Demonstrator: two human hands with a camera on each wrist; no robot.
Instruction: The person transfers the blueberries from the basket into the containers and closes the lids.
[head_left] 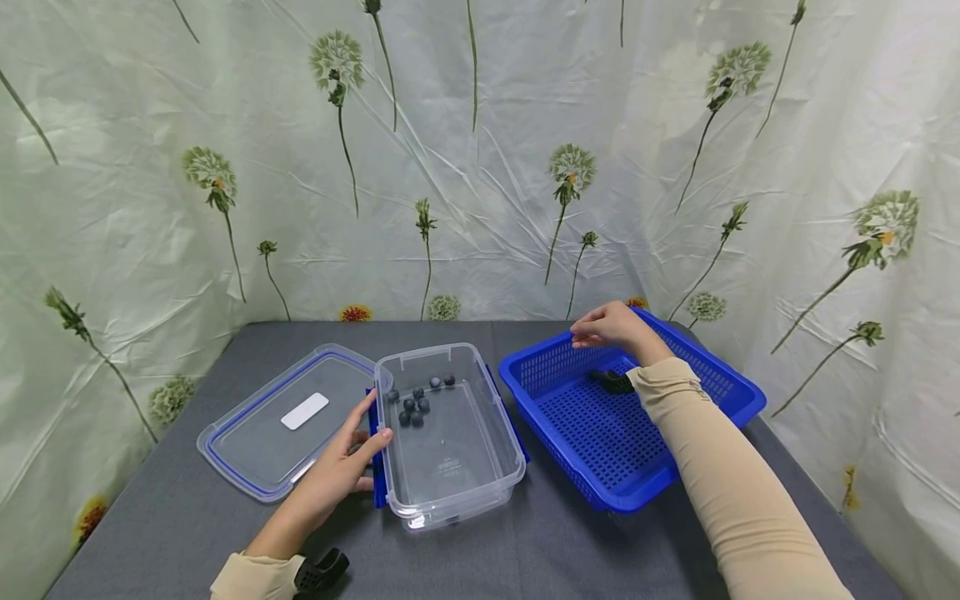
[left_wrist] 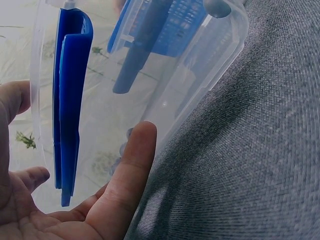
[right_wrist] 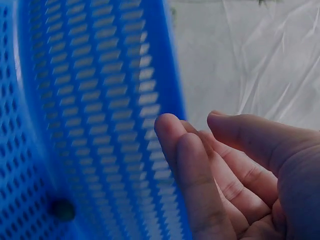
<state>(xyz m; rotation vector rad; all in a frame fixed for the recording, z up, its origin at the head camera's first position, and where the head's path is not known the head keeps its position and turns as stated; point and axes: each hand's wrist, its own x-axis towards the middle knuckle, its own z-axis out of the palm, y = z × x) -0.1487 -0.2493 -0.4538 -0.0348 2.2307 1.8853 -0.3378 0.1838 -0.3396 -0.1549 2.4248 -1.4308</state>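
My left hand [head_left: 337, 471] holds the left side of a clear plastic food container [head_left: 465, 450], thumb at its rim and other fingers along the outside by a blue latch [left_wrist: 70, 110]. Several blueberries [head_left: 417, 419] lie inside, towards its back left. Above the back part of a blue perforated basket [head_left: 551, 358] is my right hand [head_left: 611, 325], its fingers loosely bent. The right wrist view shows a gap between thumb and fingertips with nothing in it. One small dark round berry [right_wrist: 63, 210] rests in the basket in that view.
The container's clear lid [head_left: 255, 442], with a blue seal and a white label, lies on the grey cloth left of the container. A black device [head_left: 322, 571] is strapped to the left wrist. A flower-print curtain [head_left: 480, 208] hangs behind the table.
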